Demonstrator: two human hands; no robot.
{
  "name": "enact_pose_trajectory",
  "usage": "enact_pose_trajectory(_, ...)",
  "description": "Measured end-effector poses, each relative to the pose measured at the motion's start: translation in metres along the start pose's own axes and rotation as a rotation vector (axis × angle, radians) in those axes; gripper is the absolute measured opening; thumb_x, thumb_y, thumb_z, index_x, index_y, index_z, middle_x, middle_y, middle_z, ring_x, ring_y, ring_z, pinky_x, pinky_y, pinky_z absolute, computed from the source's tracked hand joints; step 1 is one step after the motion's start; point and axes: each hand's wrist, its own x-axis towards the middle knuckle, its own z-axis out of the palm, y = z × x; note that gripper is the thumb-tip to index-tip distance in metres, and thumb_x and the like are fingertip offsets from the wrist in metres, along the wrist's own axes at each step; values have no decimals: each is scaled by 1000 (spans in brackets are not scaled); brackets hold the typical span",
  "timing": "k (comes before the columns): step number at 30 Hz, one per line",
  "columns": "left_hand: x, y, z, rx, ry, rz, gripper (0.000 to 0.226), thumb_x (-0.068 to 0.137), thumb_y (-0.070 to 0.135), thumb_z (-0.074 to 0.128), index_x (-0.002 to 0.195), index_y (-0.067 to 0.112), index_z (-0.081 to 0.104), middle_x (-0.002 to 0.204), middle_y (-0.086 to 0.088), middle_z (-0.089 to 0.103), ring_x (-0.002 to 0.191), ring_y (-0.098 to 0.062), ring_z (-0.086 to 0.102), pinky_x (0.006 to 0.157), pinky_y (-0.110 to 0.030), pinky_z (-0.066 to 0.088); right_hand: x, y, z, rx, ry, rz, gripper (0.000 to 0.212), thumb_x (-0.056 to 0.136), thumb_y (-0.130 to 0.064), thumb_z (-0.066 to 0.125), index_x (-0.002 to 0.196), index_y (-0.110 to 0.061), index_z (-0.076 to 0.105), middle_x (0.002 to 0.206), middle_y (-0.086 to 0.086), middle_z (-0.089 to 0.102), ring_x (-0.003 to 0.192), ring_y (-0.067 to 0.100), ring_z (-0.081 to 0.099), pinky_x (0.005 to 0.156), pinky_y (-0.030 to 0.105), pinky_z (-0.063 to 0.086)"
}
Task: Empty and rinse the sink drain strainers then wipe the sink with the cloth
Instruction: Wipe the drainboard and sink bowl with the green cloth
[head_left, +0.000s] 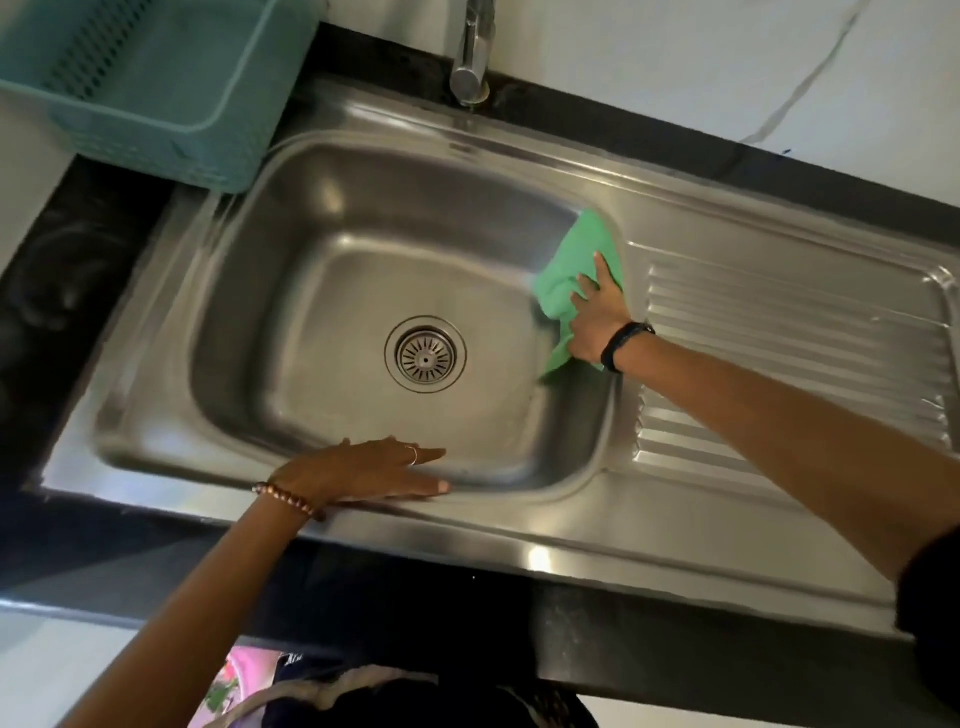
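A stainless steel sink (322, 218) fills the middle of the head view, with a round drain strainer (425, 355) seated in its floor. A green cloth (576, 265) lies against the basin's right wall and rim. My right hand (597, 317) presses flat on the cloth with straight fingers. My left hand (374, 470) rests on the sink's near rim, fingers straight and pointing right, holding nothing.
A ribbed steel drainboard (789, 332) extends to the right of the basin. A teal plastic basket (156, 88) stands at the sink's back left corner. The tap (472, 57) rises behind the basin. Black countertop (78, 270) borders the sink.
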Motion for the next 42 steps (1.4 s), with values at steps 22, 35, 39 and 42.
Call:
enact_pose_trajectory(22, -32, -53, 1, 264, 364, 82, 90, 61, 90, 20, 133, 42, 42, 141, 16, 46, 130, -6, 40, 112, -34, 23, -48, -57, 23, 108, -80, -133, 55, 99, -43, 23, 147, -15, 28, 157, 8, 21, 146, 29, 12, 119, 46, 2)
enact_pose_trajectory(35, -65, -129, -45, 597, 606, 31, 132, 44, 86, -31, 138, 28, 41, 152, 0, 32, 145, -18, 15, 116, -47, -3, -74, -127, 14, 1173, -594, -196, 66, 96, -50, 28, 151, -18, 13, 160, 4, 13, 147, 23, 12, 121, 40, 11)
enact_pose_trajectory(39, -73, -144, -55, 587, 691, 55, 116, 54, 92, -10, 141, 29, 35, 156, -12, 18, 146, -27, 10, 117, -47, -3, -80, -147, -16, 1331, -621, -161, 63, 95, -49, 36, 148, -17, 25, 157, 5, 21, 145, 23, 19, 118, 35, 15)
enact_pose_trajectory(42, -73, -150, -53, 542, 728, 126, 102, 62, 90, 15, 146, 32, 11, 158, -13, 0, 146, -30, 1, 116, -41, -7, -80, -176, -57, 1442, -618, -199, 63, 94, -50, 36, 145, -14, 32, 156, 6, 25, 144, 24, 23, 120, 38, 16)
